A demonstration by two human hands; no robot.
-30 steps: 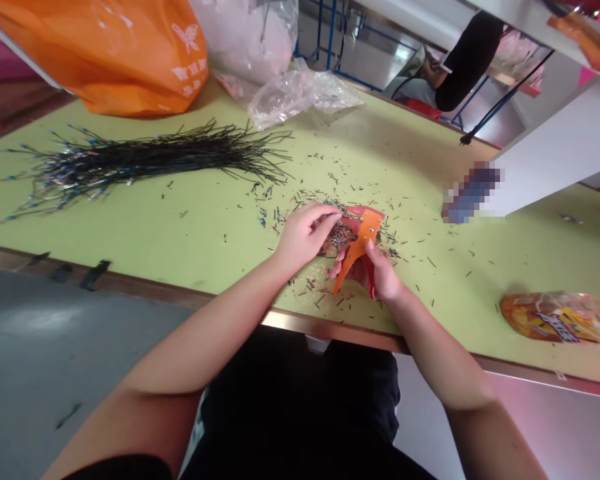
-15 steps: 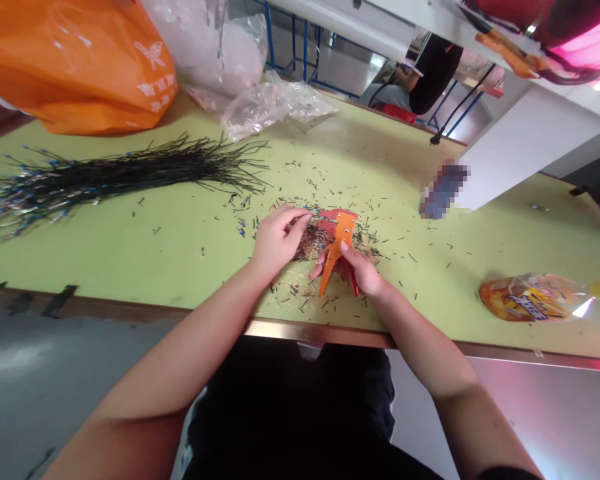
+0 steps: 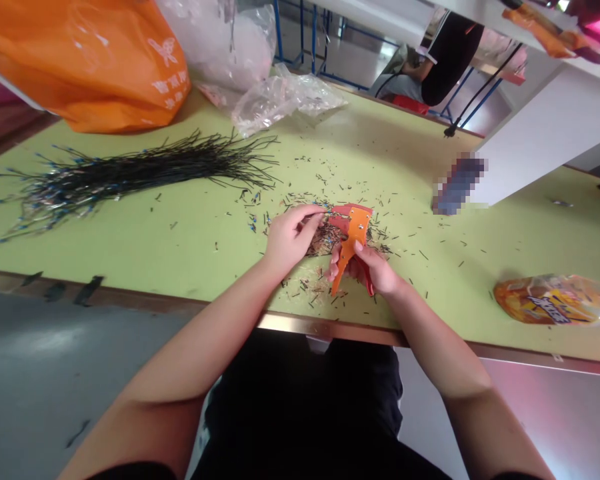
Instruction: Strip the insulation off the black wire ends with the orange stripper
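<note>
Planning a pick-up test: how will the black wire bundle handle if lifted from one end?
Probably floppy: the bundle of thin black wires with blue-capped ends fans out loosely across the yellow-green tabletop, so it would likely sag and splay. It looks light. Strands may slip free unless gathered mid-bundle.

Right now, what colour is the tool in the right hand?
An orange-and-red plastic wire stripper, best seen in the head view.
</note>
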